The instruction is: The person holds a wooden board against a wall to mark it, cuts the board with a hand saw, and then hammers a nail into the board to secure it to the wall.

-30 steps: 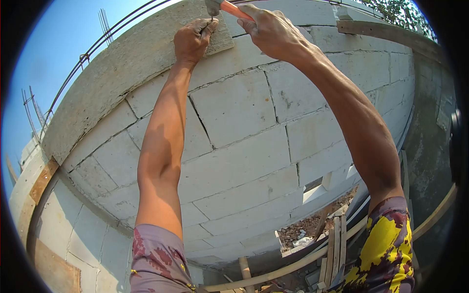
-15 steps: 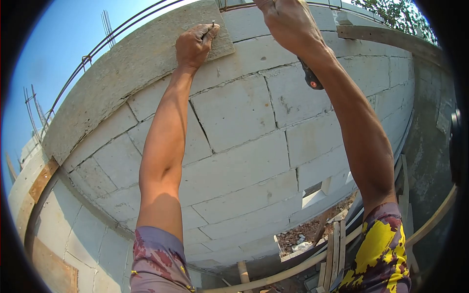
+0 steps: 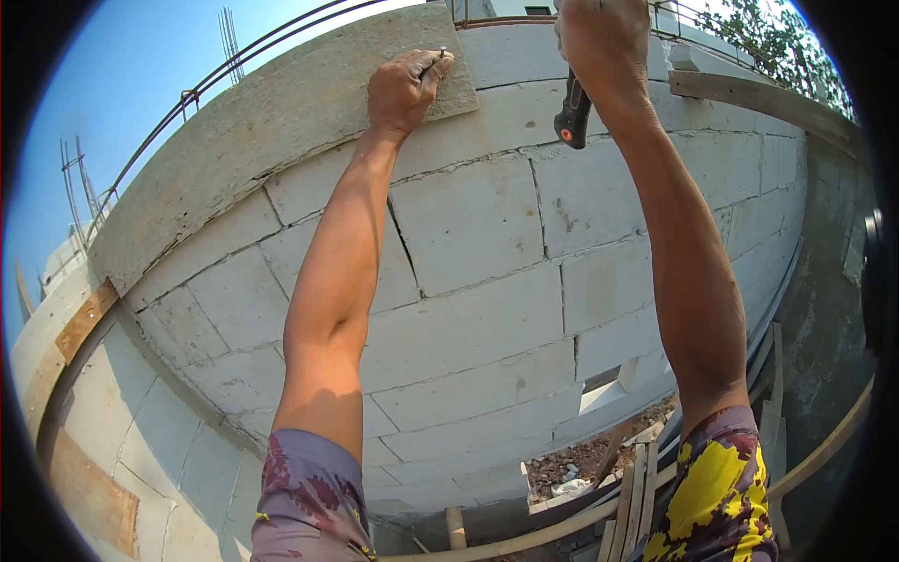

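My left hand (image 3: 405,92) is raised to the right end of a long, cement-crusted board (image 3: 272,140) along the top of the block wall. Its thumb and fingers pinch a nail (image 3: 443,51), whose head sticks out above them. At the top edge of the view, my right hand (image 3: 609,47) is closed around a hammer, its black handle (image 3: 573,117) with an orange dot pointing down below the fist. The hammer's head lies out of view, and the hand is to the right of the nail, apart from it.
Pale blocks form the wall (image 3: 478,309) in front of me. Steel rebar (image 3: 190,96) runs above the board. Another plank (image 3: 763,98) is fixed at upper right. Below, a bamboo pole (image 3: 524,543) and timber strips (image 3: 637,501) lie near a rubble-filled opening (image 3: 571,468).
The whole scene has shifted a little to the right in view. My right hand has turned, showing more of the hammer handle. My left hand keeps its pinch on the nail.
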The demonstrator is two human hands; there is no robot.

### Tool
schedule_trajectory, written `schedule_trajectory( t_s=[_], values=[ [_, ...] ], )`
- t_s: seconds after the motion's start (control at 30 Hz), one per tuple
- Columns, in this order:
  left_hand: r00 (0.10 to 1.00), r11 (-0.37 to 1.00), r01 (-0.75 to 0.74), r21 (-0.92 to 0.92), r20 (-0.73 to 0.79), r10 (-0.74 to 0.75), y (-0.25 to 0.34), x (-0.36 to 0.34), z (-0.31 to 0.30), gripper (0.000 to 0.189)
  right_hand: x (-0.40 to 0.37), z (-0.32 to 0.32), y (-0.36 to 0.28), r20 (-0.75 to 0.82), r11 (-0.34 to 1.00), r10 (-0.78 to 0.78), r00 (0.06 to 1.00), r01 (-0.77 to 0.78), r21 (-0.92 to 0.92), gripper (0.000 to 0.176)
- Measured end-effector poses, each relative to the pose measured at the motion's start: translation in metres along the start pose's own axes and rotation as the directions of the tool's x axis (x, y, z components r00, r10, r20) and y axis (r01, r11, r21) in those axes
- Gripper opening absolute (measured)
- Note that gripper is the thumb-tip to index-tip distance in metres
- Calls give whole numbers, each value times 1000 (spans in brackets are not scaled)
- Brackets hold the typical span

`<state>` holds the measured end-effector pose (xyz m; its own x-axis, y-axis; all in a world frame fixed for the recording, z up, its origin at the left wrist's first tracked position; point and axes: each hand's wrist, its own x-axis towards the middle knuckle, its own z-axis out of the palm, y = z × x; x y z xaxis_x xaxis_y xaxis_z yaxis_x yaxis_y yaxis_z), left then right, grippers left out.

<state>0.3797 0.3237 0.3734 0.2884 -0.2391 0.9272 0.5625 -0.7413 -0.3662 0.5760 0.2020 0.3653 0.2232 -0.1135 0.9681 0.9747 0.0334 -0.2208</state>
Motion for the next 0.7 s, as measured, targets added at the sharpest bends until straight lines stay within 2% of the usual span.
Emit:
schedule_trajectory(
  t_s=[0.07,0.13,0.2,0.27,0.33,0.37,0.43,0.53,0.6,0.63,0.7],
  values=[
    [999,999,29,-21,20,-28,1,0,0,20,-17,-11,-10,109,896,180,978,-209,392,43],
    [998,998,53,-42,30,-52,4,-1,0,22,-35,-22,-22,298,600,263,918,-397,695,42],
    [999,999,43,-11,-13,-43,6,-2,-4,22,-58,9,-23,352,701,249,902,-419,577,48],
    [999,999,35,-28,-11,-36,5,-2,-5,19,-76,43,-22,375,736,219,901,-405,543,52],
    [999,998,53,-20,-9,-53,9,-1,-10,20,-83,43,-37,427,756,220,877,-429,493,54],
    [997,997,78,-14,1,-78,12,-1,-11,21,-86,52,-39,431,748,199,880,-421,514,54],
    [994,994,111,11,8,-111,13,-1,-12,23,-95,77,-41,461,613,217,860,-488,622,58],
    [994,995,100,15,40,-101,12,-1,-18,28,-96,87,-40,472,624,267,840,-524,580,60],
    [967,990,131,57,213,-141,13,0,-24,45,-95,88,-37,507,629,268,819,-548,552,61],
    [967,988,139,65,207,-149,12,-2,-33,45,-94,88,-35,510,630,257,821,-542,556,61],
    [986,908,-44,416,167,-28,2,-10,-71,72,-94,91,-36,514,666,281,810,-550,504,62]
  ],
)
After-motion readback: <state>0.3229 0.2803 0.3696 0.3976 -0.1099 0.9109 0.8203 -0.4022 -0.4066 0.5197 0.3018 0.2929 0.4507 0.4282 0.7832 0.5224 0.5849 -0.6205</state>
